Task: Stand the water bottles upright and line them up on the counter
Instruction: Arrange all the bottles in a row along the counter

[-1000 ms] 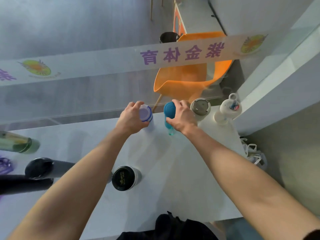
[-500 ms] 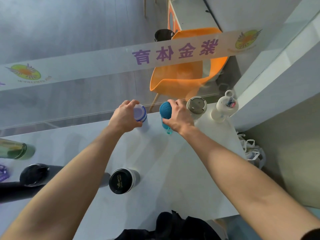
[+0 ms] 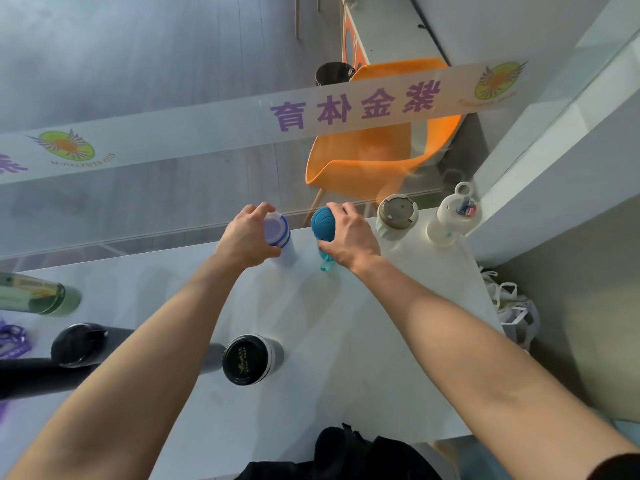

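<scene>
My left hand point(image 3: 246, 237) grips the top of a pale bottle with a blue-ringed lid point(image 3: 278, 233), upright at the far edge of the white counter point(image 3: 363, 341). My right hand point(image 3: 348, 235) holds a teal bottle point(image 3: 322, 225) just to its right, also upright. Further right stand a beige-lidded bottle point(image 3: 396, 216) and a white bottle with a loop handle point(image 3: 453, 216). A black-lidded bottle point(image 3: 251, 358) stands nearer me. At the left, a green bottle point(image 3: 38, 297) lies on its side, and two dark bottles point(image 3: 79, 344) are partly hidden by my left arm.
A glass pane with a printed banner point(image 3: 346, 109) rises along the counter's far edge. Behind it is an orange chair point(image 3: 374, 150). A white wall ledge point(image 3: 554, 150) closes the right end. A white bag point(image 3: 512, 306) lies below the right edge, and a black bag point(image 3: 346, 455) sits nearest me.
Both hands stay on the same two bottles at the far edge, and the bottles stay side by side. Only the camera view has shifted slightly.
</scene>
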